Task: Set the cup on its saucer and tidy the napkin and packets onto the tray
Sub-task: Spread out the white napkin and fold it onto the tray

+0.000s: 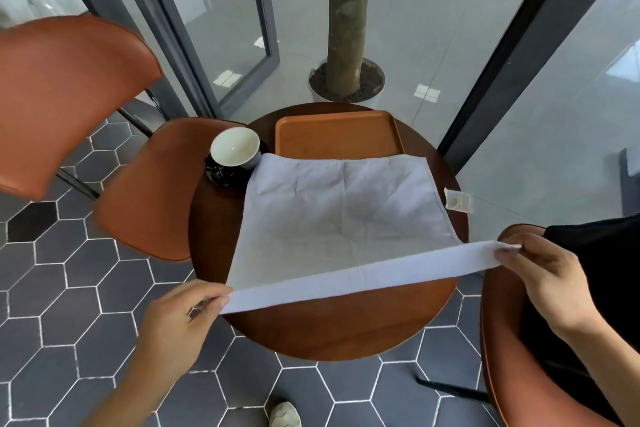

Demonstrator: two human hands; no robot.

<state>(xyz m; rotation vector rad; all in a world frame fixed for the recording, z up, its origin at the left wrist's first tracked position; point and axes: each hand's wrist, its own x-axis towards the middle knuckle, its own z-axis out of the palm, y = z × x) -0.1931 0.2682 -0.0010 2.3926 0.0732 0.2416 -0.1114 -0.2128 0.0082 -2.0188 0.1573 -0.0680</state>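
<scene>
cup (234, 146) looks already set on its dark saucer (218, 175), at the far left of the round tabletop (346, 326), just beside the tray (337, 135). i'd call that step done.

napkin (339, 215) is not tidied yet. it lies spread flat over most of the tabletop, and its far edge touches or overlaps the tray's near rim. left hand (187, 319) pinches the near-left corner with curled fingers. right hand (540, 274) pinches the near-right corner the same way. the near edge is lifted and stretched taut between them, which reads as the start of a fold.

one packet (458, 199) sits at the right rim of the tabletop, just beside the napkin and off the tray. can't tell if others are hidden under the cloth. nothing shows inside the tray.

left to do: fold the napkin, put it on the tray, then the packet.

surface is dark reddish wood, small and round. orange chairs stand left (62, 90) and right (502, 357). the floor (69, 288) is grey hexagon tile. glass doors with dark frames stand behind, and a potted tree trunk (348, 17) is just past the tabletop.
</scene>
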